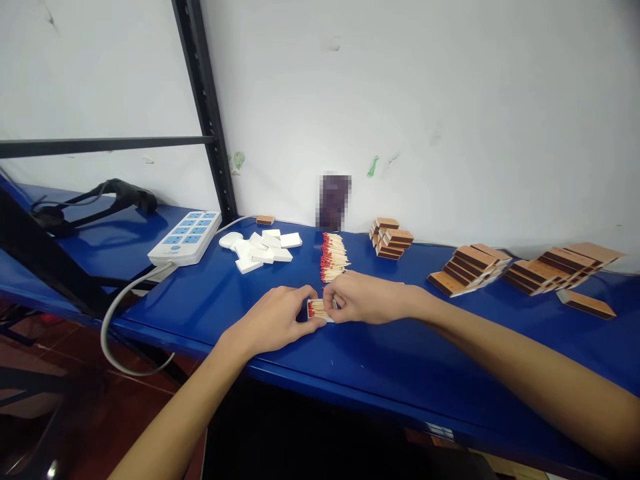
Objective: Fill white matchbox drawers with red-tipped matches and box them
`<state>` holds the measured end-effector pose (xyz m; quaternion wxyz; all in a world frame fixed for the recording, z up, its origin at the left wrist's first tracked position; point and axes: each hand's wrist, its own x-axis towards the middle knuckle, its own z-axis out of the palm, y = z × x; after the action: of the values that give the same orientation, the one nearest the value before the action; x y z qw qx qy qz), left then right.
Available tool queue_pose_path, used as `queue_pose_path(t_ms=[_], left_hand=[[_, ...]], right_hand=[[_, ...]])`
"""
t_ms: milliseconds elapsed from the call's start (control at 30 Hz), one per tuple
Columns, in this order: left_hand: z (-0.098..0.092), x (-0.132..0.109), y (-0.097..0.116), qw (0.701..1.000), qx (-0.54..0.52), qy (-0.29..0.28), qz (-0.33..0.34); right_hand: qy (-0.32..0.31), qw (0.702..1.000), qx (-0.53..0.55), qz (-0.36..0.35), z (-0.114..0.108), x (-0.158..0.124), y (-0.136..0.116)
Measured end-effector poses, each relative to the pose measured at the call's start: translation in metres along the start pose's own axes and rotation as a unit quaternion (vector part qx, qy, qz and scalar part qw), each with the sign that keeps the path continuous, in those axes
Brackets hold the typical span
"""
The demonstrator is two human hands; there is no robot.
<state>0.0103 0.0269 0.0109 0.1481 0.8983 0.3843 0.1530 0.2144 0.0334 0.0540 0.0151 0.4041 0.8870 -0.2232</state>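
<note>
My left hand (280, 319) and my right hand (363, 298) meet on the blue shelf (380, 360). Between them lies a small white matchbox tray (317, 309) filled with red-tipped matches. Both hands pinch it, the left from the left side, the right from the right. Just behind the hands lies a loose pile of red-tipped matches (333, 256). A heap of empty white trays (264, 250) sits further left.
Brown matchbox sleeves stand in a small stack (391, 238) and in two fanned rows (469, 268) (560, 266) to the right, one lone sleeve (585, 304) beside them. A white and blue power strip (185, 237) with its cable lies at left by a black rack post (207, 110).
</note>
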Motion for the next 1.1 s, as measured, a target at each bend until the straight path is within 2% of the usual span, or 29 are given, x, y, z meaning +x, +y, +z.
queue_pose_path(t_ms=[100,300,500,733,933,1100], left_hand=[[0.000,0.000,0.000,1.000,0.000,0.000,0.001],[0.000,0.000,0.001,1.000,-0.009,-0.008,-0.011],[0.000,0.000,0.001,1.000,-0.009,-0.010,-0.017],[0.001,0.000,0.000,1.000,-0.009,-0.010,-0.019],[0.001,0.000,-0.001,1.000,-0.007,-0.005,-0.014],[0.001,0.000,-0.001,1.000,-0.005,-0.007,-0.019]], right_hand=[[0.010,1.000,0.001,0.001,-0.004,-0.001,0.003],[0.098,0.992,-0.074,0.040,-0.014,-0.001,0.021],[0.080,0.992,-0.089,0.051,-0.001,0.009,0.030],[0.138,0.984,-0.084,0.072,0.003,0.014,0.041],[0.128,0.989,-0.052,0.057,0.002,0.014,0.042],[0.144,0.986,-0.057,0.063,0.002,0.014,0.043]])
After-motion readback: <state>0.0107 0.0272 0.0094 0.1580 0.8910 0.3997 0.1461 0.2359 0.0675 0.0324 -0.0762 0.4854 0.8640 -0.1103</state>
